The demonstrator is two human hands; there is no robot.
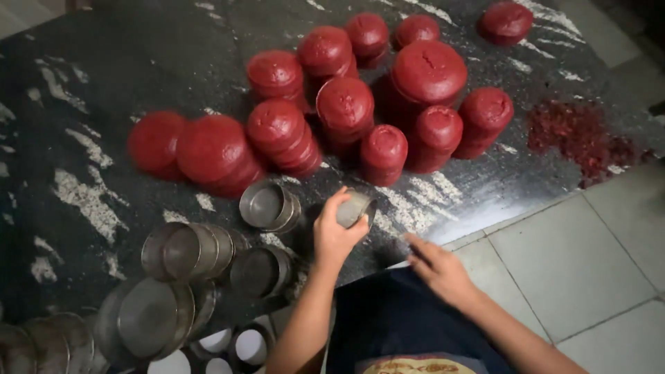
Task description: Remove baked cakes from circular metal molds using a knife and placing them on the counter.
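Head view: the left hand (335,234) grips a small metal tin (357,208) just above the dark slab (104,76), near the red cakes (346,104). The right hand (436,266) lies open, fingers flat on the slab's edge, holding nothing. More tins (187,251) lie stacked to the left.

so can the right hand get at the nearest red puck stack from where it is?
Probably yes. The right hand rests at the dark slab's near edge, and the bare slab between it and the closest red stack looks free. The left hand, holding a metal ring, sits off to the side.
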